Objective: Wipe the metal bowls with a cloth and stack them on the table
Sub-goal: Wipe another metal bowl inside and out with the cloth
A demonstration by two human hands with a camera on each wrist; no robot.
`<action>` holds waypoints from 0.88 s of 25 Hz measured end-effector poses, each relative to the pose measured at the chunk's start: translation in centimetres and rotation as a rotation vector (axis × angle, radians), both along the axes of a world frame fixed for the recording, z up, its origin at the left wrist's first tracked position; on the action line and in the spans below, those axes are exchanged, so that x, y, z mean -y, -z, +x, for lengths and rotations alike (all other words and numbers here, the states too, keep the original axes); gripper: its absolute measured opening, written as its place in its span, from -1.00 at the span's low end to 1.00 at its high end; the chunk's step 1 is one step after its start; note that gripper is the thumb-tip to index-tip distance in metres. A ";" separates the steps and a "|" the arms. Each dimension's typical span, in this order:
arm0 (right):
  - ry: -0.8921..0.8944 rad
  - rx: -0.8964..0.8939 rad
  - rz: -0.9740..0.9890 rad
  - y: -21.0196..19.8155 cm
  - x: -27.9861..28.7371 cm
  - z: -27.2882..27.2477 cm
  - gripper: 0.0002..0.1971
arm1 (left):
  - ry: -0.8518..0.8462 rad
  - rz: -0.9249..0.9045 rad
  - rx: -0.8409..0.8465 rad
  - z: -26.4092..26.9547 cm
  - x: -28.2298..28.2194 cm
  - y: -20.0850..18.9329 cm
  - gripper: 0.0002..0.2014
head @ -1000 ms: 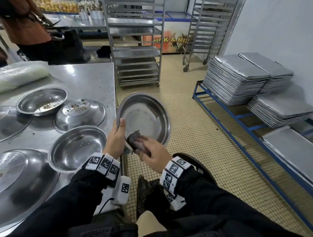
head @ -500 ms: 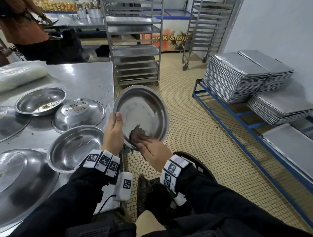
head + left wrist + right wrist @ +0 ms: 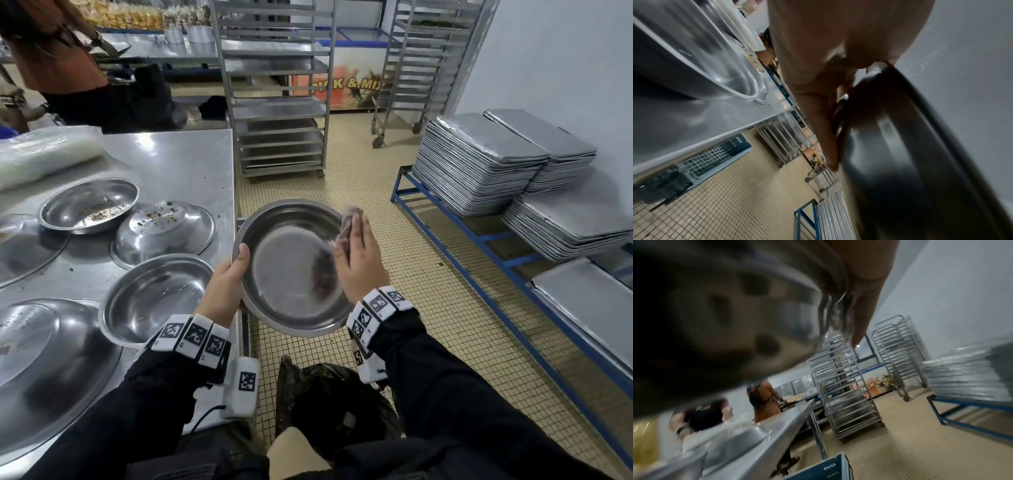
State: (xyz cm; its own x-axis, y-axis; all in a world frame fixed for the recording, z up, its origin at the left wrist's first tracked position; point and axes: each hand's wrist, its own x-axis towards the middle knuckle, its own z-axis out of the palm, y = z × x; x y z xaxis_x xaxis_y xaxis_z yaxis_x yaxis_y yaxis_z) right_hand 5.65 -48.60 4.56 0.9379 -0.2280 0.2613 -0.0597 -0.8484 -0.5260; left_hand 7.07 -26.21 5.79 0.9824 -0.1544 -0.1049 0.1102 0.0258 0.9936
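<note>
A round metal bowl [image 3: 291, 270] hangs in the air just off the table's right edge, its inside facing up at me. My left hand [image 3: 224, 284] grips its left rim, thumb inside; the left wrist view shows the fingers [image 3: 818, 116] lying under the bowl's dark underside [image 3: 900, 154]. My right hand [image 3: 356, 253] is flat, with straight fingers pressing a pinkish-grey cloth [image 3: 347, 222] against the bowl's right rim. On the table [image 3: 178, 161] are an empty bowl [image 3: 157, 298], a bowl with crumbs [image 3: 89, 205] and an upturned bowl [image 3: 164, 229] with crumbs on it.
A large upturned metal pan [image 3: 44, 359] fills the table's near left. A wheeled tray rack [image 3: 277, 102] stands ahead, and stacked metal trays [image 3: 479, 161] sit on a blue frame at the right. Below me is a black bin [image 3: 329, 394]. A person [image 3: 58, 58] stands far left.
The bowl has dropped lower and tipped flatter. My right hand has swept the cloth from the bowl's lower inside up to its right rim, and its fingers have straightened.
</note>
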 end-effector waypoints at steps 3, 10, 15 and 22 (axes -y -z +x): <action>0.047 0.007 0.290 -1.3 0.8 -0.1 -0.65 | 0.090 -0.071 -0.078 -0.1 -1.0 0.5 -0.40; 0.164 -0.014 0.553 -0.3 0.6 -0.8 -0.83 | 0.023 -0.075 -0.028 0.2 -2.1 0.0 -0.39; 0.373 0.196 0.800 -0.7 -2.1 -1.3 -0.82 | 0.017 -0.055 0.147 -0.6 -0.9 0.1 -0.49; 0.268 0.129 0.662 0.2 -2.7 -2.1 -0.77 | -0.161 -0.090 0.117 -1.0 -0.3 -0.7 -0.77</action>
State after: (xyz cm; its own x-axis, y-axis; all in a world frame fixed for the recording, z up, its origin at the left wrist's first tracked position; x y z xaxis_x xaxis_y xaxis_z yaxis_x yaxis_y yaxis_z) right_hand 3.57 -45.87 4.35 0.7987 -0.5945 0.0936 -0.1240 -0.3148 -0.9410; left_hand 6.12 -25.87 6.46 0.9998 0.0015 0.0181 -0.0181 0.1234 0.9922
